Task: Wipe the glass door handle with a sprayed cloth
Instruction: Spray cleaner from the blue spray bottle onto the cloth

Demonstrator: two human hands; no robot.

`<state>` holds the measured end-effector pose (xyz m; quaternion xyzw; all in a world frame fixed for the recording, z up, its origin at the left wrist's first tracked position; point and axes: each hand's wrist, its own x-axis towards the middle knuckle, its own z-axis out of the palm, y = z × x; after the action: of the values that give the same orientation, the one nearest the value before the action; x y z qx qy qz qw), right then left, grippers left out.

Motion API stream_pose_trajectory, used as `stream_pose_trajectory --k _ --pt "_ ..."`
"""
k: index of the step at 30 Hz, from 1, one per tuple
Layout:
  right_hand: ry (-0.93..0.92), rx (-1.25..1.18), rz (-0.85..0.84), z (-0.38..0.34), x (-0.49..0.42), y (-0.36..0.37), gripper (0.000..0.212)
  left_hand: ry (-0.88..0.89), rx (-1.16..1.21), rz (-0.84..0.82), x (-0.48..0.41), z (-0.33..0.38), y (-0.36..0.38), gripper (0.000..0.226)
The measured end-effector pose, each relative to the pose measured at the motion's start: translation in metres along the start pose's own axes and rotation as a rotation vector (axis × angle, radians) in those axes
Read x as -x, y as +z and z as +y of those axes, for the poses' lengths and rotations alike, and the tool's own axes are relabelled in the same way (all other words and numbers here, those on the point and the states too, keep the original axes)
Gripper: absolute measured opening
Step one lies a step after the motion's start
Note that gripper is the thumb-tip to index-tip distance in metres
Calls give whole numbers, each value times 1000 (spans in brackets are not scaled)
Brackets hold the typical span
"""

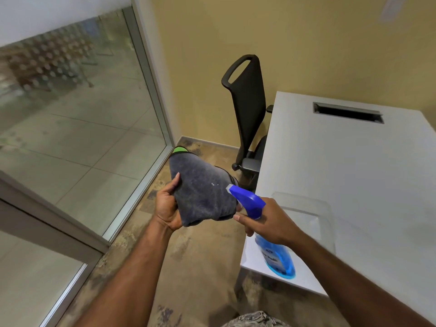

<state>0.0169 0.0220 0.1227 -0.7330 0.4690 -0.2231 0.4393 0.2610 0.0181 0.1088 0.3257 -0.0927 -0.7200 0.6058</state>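
While the wiping itself has not begun, the preparation looks to be under way: the grey microfibre cloth (203, 194) is held up in mid-air, just in front of the nozzle of the spray bottle (278, 256), so I judge this to be the spraying step. Left to do, as I read it, are putting the bottle aside, going to the door and rubbing the handle, which I cannot see from here.

The cloth is bunched into a rough cone, dark grey with paler mottled patches and a green edge at its far tip. Whether it is already damp I cannot tell.

The left hand (167, 206) holds it from the side, thumb pressed on the front face and the fingers hidden behind the folds. The right hand (266, 223) is wrapped round the neck of the bottle under its blue trigger head, with one finger reaching forward below the trigger. The bottle holds blue liquid.

To the left stands the glass panel (82, 138) in its metal frame. To the right is a white table (354, 173), with a black office chair (247, 109) tucked beside it against the yellow wall.
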Motion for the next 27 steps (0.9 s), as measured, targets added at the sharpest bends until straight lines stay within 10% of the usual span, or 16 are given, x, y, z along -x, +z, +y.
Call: stream_pose_trajectory --k 27 --pt "-42 -62 -16 10 3 -11 21 37 -30 9 -5 -4 3 31"
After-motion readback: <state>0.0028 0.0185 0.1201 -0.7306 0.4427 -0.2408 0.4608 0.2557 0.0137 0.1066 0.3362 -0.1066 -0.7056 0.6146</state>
